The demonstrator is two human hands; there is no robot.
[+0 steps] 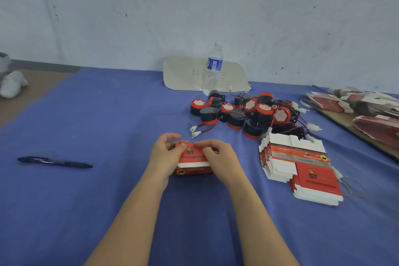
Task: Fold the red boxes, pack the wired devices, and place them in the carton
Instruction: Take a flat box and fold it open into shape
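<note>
The bench (pixel 108 114) is covered with blue cloth, matt and faintly creased. The red box (pixel 194 161) is formed of printed card with a slight sheen; the flat boxes (pixel 302 157) toward the right edge are cut from the same card, white and matt where unprinted. The wired devices (pixel 262 109) are moulded in smooth black and red plastic. Clear glossy plastic is seen in the bottle (pixel 212 71) at the far edge.
</note>
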